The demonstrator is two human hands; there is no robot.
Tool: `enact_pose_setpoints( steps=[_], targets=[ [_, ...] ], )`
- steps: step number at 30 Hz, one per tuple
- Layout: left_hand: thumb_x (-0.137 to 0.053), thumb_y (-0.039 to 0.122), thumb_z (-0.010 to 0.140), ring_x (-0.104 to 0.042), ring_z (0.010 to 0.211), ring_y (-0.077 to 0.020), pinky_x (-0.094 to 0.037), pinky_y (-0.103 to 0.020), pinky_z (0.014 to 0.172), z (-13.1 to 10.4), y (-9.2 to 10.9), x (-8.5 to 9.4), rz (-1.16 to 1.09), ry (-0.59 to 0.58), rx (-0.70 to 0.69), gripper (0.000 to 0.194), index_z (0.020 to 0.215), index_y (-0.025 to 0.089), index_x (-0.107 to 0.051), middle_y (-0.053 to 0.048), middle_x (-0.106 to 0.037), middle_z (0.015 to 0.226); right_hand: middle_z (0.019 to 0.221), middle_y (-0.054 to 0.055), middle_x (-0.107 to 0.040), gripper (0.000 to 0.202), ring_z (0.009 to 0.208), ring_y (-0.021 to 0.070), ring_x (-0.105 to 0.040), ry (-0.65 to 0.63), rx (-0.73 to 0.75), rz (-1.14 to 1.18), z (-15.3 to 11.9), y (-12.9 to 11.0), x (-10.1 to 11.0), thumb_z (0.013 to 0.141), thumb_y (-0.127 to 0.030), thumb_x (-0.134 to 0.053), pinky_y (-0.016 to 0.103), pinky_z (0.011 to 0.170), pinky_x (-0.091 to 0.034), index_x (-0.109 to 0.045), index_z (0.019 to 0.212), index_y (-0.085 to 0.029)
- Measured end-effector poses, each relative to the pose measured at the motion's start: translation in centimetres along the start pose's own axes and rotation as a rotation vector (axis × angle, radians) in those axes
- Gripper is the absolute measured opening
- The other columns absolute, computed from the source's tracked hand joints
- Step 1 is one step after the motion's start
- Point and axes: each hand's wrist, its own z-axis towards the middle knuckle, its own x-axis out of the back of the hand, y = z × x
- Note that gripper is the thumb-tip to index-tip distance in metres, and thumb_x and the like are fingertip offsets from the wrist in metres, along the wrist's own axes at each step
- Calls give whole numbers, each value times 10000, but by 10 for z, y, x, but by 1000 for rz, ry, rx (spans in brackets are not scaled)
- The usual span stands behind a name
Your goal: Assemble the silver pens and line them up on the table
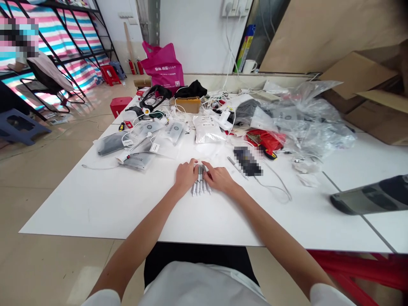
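Observation:
Several white and grey pens (200, 180) lie side by side on the white table (127, 212), their grey ends close together and their white ends slightly fanned toward me. My left hand (186, 175) rests against the left side of the row, fingers curled round the outermost pens. From the right, my right hand (219, 177) touches the row, its index finger reaching to the grey ends. Both hands press the pens between them. Another pen (237, 167) lies apart to the right, beside a dark, blurred-out phone-like object (248, 161).
Behind the hands are a white packet (208, 129), plastic pouches (138, 160), tangled cables and a red bag (266, 140). A dark cylindrical object (369, 197) lies at the right. Cardboard boxes (379, 114) stand at the back right, a pink bag (164, 70) at the back.

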Motion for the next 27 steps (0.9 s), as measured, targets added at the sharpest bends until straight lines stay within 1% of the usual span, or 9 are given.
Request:
enact_pose_setpoints(
  steps=[5, 9, 12, 17, 20, 22, 24, 25, 27],
  targets=[
    [-424, 316, 1076, -716, 891, -259, -479, -362, 889, -1, 4, 5, 151, -52, 31, 306, 1261, 237, -655, -77, -770, 937, 843, 58, -808, 557, 772, 246, -755, -58, -53, -50, 1, -6, 7, 1079, -328, -372, 305, 695, -410, -406, 1603, -142],
    [-402, 302, 1079, -724, 869, -256, -481, -361, 865, -1, 3, 6, 168, -57, 25, 322, 1265, 229, -655, -74, -774, 914, 858, 64, -808, 563, 800, 253, -766, -109, -67, -52, 2, -6, 11, 1075, -308, -367, 309, 707, -422, -378, 1610, -131],
    [-397, 314, 1083, -723, 860, -259, -476, -368, 864, -2, 1, 4, 165, -45, 19, 321, 1256, 229, -654, -74, -773, 899, 857, 59, -806, 557, 801, 259, -768, -114, -84, -57, 1, -6, 9, 1067, -297, -377, 310, 691, -411, -388, 1600, -134],
    [-418, 292, 1074, -719, 862, -263, -463, -371, 853, -2, 0, 2, 146, -39, 2, 302, 1243, 225, -659, -70, -769, 880, 805, 31, -789, 558, 742, 249, -745, -104, -57, -33, 0, -1, 7, 1085, -352, -380, 307, 660, -389, -362, 1606, -154],
    [-434, 286, 1069, -702, 826, -259, -450, -366, 816, -2, 0, 3, 125, -16, 7, 287, 1224, 229, -669, -63, -756, 853, 837, 30, -783, 533, 730, 237, -715, -27, -74, 5, -2, 19, 13, 1089, -375, -385, 307, 656, -375, -392, 1581, -169],
    [-437, 288, 1073, -686, 803, -251, -438, -357, 794, -2, 1, 4, 99, 5, 7, 276, 1199, 235, -677, -55, -744, 829, 928, 62, -781, 504, 814, 248, -702, 108, -116, -16, -6, 42, 18, 1072, -389, -430, 321, 705, -401, -459, 1523, -165],
    [-448, 303, 1078, -668, 786, -241, -427, -349, 787, -1, 1, 5, 66, 44, -2, 257, 1164, 243, -683, -45, -727, 803, 1031, 118, -761, 467, 1002, 302, -666, 266, -159, -112, -12, 67, 22, 1030, -388, -499, 368, 830, -431, -541, 1421, -136],
    [-461, 313, 1079, -657, 779, -235, -423, -346, 789, -1, 1, 5, 47, 70, -9, 243, 1145, 245, -684, -39, -716, 791, 1079, 146, -746, 452, 1069, 334, -633, 317, -199, -170, -17, 78, 22, 1008, -402, -532, 401, 881, -427, -574, 1364, -128],
    [-488, 322, 1074, -634, 767, -222, -417, -339, 792, -1, 0, 6, 2, 133, -27, 213, 1109, 247, -684, -24, -686, 764, 1094, 178, -715, 395, 1096, 373, -579, 339, -277, -263, -25, 95, 19, 984, -446, -564, 451, 912, -410, -640, 1214, -134]
  ],
)
